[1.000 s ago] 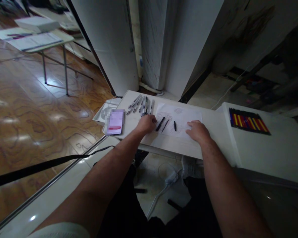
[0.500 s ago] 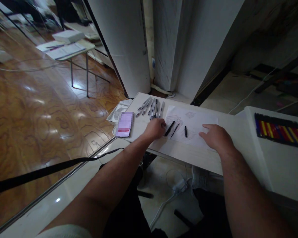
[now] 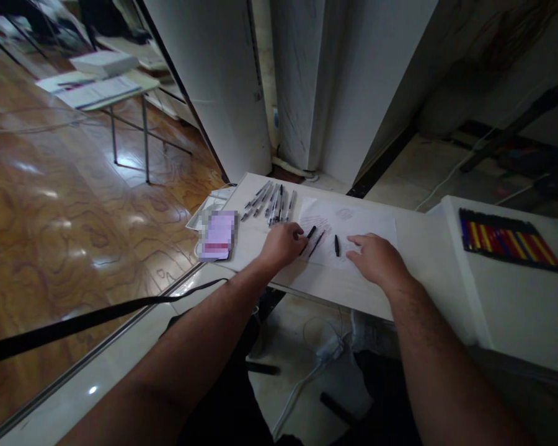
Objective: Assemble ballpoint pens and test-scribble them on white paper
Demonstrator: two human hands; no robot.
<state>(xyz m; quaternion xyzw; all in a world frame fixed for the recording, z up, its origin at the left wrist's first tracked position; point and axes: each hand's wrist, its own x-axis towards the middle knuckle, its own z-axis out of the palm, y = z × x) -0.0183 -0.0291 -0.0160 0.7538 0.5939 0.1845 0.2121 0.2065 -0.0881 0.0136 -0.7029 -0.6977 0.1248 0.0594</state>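
A sheet of paper (image 3: 372,223) with scribbled strokes lies on a narrow white table (image 3: 328,288). On it rest a black pen barrel (image 3: 310,235), a thin dark refill (image 3: 317,243) and a short black pen cap (image 3: 337,245), apart from one another. My left hand (image 3: 283,243) is at the paper's left side, its fingers bent and parted right beside the pen barrel; whether they touch it I cannot tell. My right hand (image 3: 376,256) hovers at or rests on the paper, index finger and thumb apart, holding nothing, to the right of the cap.
Several clear pens (image 3: 274,201) lie in a bunch at the table's back left. A phone (image 3: 221,234) sits at the left edge. On a raised white surface to the right is a case of coloured pens (image 3: 509,241). A black strap (image 3: 134,303) crosses the lower left.
My right hand has moved left over the paper, closer to the pen cap. My left hand has edged nearer the pen barrel. The view has shifted slightly.
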